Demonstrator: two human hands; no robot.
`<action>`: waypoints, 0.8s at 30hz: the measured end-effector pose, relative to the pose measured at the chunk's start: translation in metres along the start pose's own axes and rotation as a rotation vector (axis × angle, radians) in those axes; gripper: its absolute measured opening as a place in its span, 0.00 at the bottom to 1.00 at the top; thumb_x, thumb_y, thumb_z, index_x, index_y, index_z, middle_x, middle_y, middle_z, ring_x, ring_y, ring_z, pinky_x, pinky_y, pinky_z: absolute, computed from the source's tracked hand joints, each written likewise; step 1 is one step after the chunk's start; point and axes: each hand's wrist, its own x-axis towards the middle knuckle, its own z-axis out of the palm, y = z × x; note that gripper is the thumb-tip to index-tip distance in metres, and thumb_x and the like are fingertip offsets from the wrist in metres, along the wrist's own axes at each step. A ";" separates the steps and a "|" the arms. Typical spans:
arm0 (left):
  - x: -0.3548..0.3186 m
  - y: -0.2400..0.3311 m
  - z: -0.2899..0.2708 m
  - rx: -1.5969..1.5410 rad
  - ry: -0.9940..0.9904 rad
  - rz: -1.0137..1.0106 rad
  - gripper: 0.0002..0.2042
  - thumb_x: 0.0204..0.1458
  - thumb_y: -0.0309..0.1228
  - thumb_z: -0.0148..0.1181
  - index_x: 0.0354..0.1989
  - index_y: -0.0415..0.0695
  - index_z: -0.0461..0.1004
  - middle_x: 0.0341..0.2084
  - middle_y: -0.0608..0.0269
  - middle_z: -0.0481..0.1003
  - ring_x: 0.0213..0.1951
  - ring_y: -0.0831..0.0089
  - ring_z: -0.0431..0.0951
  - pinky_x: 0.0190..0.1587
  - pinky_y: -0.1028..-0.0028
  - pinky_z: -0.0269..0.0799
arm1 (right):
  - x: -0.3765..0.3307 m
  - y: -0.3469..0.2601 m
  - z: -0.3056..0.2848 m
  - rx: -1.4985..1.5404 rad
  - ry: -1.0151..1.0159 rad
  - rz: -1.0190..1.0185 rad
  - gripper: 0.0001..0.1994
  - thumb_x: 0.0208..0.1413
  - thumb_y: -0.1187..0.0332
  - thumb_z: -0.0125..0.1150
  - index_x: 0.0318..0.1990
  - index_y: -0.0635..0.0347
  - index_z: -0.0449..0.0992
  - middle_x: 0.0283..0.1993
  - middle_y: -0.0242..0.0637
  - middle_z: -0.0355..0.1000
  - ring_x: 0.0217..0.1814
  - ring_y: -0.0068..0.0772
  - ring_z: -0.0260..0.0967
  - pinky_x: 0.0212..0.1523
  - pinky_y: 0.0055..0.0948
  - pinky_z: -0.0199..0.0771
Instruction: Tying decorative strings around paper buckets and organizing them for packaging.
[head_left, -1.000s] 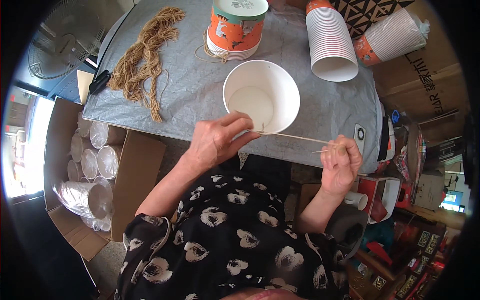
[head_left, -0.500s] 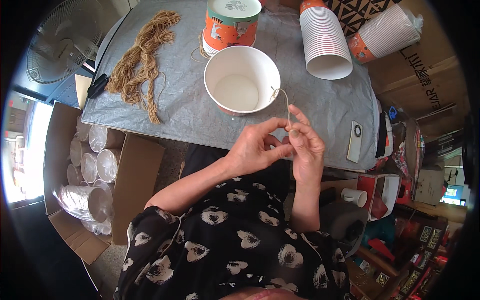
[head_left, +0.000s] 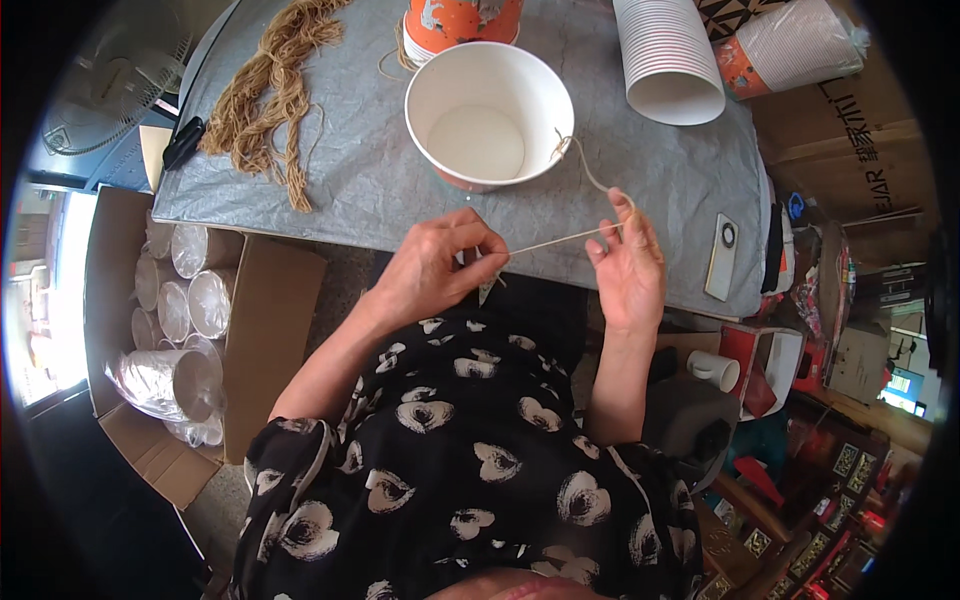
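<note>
Now the left hand [head_left: 435, 265] and right hand [head_left: 628, 262] pinch a thin tan string [head_left: 555, 240] taut crosswise, running up to the white paper bowl [head_left: 489, 113].

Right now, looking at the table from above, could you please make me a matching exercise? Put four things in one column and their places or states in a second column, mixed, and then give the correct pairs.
Things:
1. white paper bucket
2. bundle of brown twine
3. stack of white paper cups
4. thin cord

Places or states:
A. lying on its side, top right of the table
B. pulled tight between the left hand and the right hand
C. loose at the top left of the table
D. upright and empty, a cord knotted at its rim

Pairs: 1-D, 2-C, 3-A, 4-B
</note>
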 end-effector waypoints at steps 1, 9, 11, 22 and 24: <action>-0.004 -0.002 -0.006 -0.016 -0.026 -0.041 0.02 0.57 0.25 0.66 0.36 0.40 0.81 0.36 0.63 0.78 0.36 0.77 0.79 0.30 0.77 0.74 | 0.003 0.000 -0.004 -0.001 0.006 0.008 0.09 0.67 0.65 0.61 0.51 0.54 0.81 0.68 0.35 0.69 0.47 0.18 0.70 0.46 0.29 0.74; -0.017 -0.022 -0.022 -0.186 0.091 -0.205 0.05 0.63 0.28 0.63 0.39 0.40 0.79 0.35 0.70 0.80 0.37 0.83 0.78 0.35 0.80 0.74 | 0.016 0.013 -0.022 0.165 -0.040 0.035 0.08 0.68 0.66 0.60 0.50 0.53 0.80 0.58 0.34 0.74 0.41 0.21 0.67 0.41 0.28 0.70; -0.016 -0.020 -0.021 -0.192 0.086 -0.215 0.05 0.63 0.29 0.63 0.40 0.39 0.79 0.35 0.69 0.80 0.37 0.83 0.79 0.36 0.80 0.75 | 0.016 0.018 -0.017 0.141 -0.036 0.026 0.08 0.68 0.66 0.60 0.50 0.54 0.80 0.56 0.34 0.75 0.40 0.21 0.67 0.39 0.27 0.69; 0.016 0.009 0.033 -0.553 0.009 -0.175 0.21 0.62 0.27 0.64 0.62 0.37 0.72 0.47 0.59 0.82 0.32 0.80 0.83 0.27 0.81 0.76 | -0.015 0.028 0.039 -0.267 -0.143 0.033 0.08 0.63 0.70 0.67 0.47 0.61 0.84 0.52 0.36 0.76 0.35 0.18 0.68 0.29 0.20 0.65; 0.018 0.005 0.036 -0.592 0.018 -0.264 0.15 0.64 0.30 0.62 0.57 0.37 0.77 0.37 0.63 0.83 0.30 0.83 0.81 0.25 0.83 0.74 | -0.018 0.026 0.043 -0.433 -0.141 -0.065 0.07 0.59 0.73 0.71 0.42 0.63 0.85 0.51 0.36 0.75 0.37 0.16 0.67 0.30 0.17 0.64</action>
